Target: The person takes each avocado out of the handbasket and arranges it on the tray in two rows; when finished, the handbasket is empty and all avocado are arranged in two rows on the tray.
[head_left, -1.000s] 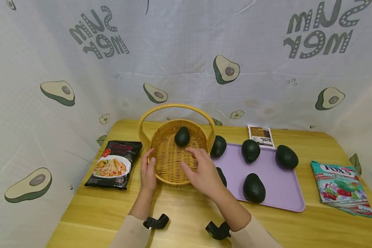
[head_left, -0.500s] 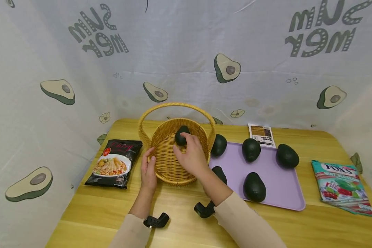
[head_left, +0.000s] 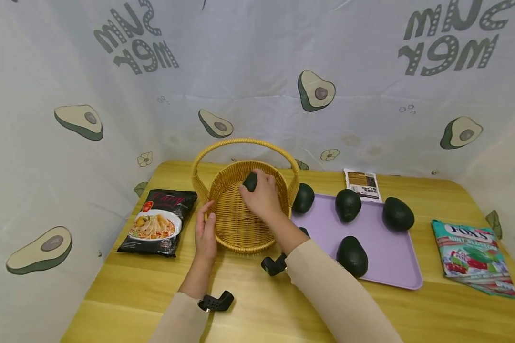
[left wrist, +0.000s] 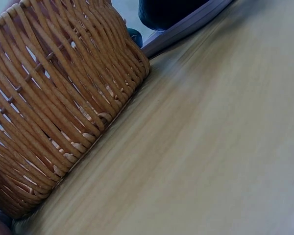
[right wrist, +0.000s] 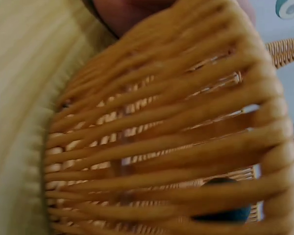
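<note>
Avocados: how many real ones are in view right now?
6: one in the basket under the right hand, four showing on the purple tray, one mostly hidden behind the forearm.

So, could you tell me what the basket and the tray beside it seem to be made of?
The basket looks like woven wicker or rattan, matte tan: its interlaced strands show in both wrist views. The tray seems to be smooth lilac plastic, with a thin raised rim, though that is a guess.

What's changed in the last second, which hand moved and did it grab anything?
The right hand reached forward from the near rim of the basket to the far side and closed on the avocado lying inside. The left hand stayed on the basket's near-left rim, and the tray avocados and packets did not move.
</note>
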A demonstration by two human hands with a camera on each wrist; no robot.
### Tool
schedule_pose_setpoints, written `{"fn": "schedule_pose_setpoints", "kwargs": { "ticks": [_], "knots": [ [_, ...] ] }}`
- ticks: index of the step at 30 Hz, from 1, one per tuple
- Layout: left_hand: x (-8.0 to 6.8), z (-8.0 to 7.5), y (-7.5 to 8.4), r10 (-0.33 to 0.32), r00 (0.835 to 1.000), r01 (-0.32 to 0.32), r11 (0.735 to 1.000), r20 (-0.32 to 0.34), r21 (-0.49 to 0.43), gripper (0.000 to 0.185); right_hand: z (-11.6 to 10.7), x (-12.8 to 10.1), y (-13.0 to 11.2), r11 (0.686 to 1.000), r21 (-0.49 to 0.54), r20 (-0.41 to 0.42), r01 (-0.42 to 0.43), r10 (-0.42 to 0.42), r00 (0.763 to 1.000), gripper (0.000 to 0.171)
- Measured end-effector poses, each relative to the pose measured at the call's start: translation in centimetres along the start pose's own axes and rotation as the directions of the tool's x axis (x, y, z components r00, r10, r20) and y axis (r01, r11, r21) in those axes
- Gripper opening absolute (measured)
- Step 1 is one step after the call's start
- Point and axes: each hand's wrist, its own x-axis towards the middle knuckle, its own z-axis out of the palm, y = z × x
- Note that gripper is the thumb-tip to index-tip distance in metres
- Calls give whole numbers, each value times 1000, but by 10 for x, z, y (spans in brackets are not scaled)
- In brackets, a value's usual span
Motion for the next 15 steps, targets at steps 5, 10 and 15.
{"fn": "schedule_pose_setpoints", "kwargs": {
  "ticks": [5, 10, 15],
  "knots": [
    [1, -1, 1, -3, 1000, 3, 1000, 7, -17, 43, 6, 12, -4, 998, -7, -13, -64, 64, 998, 64],
    [2, 0, -1, 17, 1000, -17, 1000, 0, -20, 42, 12, 16, 4, 993, -8, -32, -115, 115, 993, 65],
    [1, 0, -3, 26, 1000, -26, 1000, 3, -18, 42, 15, 19, 12, 989, -9, -23, -147, 146, 989, 66]
  ]
}}
